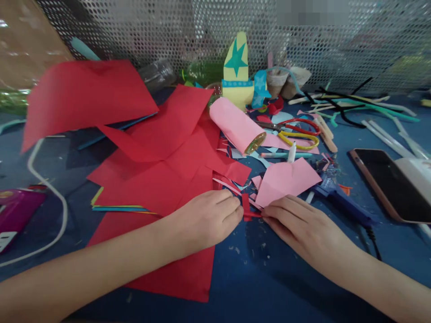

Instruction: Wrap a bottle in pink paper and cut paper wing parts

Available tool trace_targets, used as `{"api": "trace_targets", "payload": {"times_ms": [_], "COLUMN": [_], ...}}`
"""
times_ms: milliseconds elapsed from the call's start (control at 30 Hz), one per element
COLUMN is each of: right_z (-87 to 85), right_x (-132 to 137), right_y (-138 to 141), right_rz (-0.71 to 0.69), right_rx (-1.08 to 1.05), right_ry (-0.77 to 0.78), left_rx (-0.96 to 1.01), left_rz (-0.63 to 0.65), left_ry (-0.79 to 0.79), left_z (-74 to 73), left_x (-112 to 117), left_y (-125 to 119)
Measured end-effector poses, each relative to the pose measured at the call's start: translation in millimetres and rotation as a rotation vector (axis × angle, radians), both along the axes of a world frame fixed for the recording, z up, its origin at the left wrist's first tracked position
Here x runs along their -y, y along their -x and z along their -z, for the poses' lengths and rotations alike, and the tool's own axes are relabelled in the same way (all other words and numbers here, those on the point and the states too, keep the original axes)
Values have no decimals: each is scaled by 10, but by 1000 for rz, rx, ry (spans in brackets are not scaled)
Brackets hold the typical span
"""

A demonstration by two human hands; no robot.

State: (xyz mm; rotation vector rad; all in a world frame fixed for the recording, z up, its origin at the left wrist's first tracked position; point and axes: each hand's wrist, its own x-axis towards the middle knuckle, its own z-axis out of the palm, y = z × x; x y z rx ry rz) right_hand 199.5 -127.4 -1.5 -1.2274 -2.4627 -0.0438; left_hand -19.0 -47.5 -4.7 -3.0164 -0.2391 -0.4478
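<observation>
My left hand (pixel 212 217) is closed, its fingertips pinched at the left end of a small red paper strip (pixel 254 214). Pinching the other end is my right hand (pixel 298 222), fingers pressed together. A second short red strip (pixel 246 204) stands crosswise between the hands. Just beyond my right fingers lies a cut piece of pink paper (pixel 286 179). Overlapping red paper sheets (pixel 161 179) spread behind and under my left arm. A pink paper-wrapped tube (pixel 235 123) lies past the hands.
Scissors (pixel 299 134) with red and yellow handles lie beyond the pink paper. At right are a blue glue gun (pixel 343 202) and a phone (pixel 393 179). Pipe cleaners (pixel 350 105) lie at the back right. A yellow paper figure (pixel 235 67) stands before the perforated metal panel (pixel 202 27).
</observation>
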Motion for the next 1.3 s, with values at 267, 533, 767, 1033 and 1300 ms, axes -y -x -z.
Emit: {"api": "trace_targets", "payload": {"times_ms": [267, 533, 767, 1033, 1300], "right_z": [26, -25, -85, -45, -84], "right_x": [22, 56, 76, 96, 78], "right_y": [-7, -34, 2, 16, 14], "right_rz": [34, 110, 136, 61, 63], "right_rx": [-157, -515, -606, -545, -566], "right_ry": [95, 349, 417, 237, 226], "left_rx": [53, 128, 201, 267, 328], "left_rz": [100, 277, 281, 132, 167], "left_ry": [-239, -492, -559, -295, -330], "left_z": [-65, -221, -216, -173, -117], "left_x": [-1, -42, -20, 107, 65], "left_y": [-3, 64, 42, 19, 49]}}
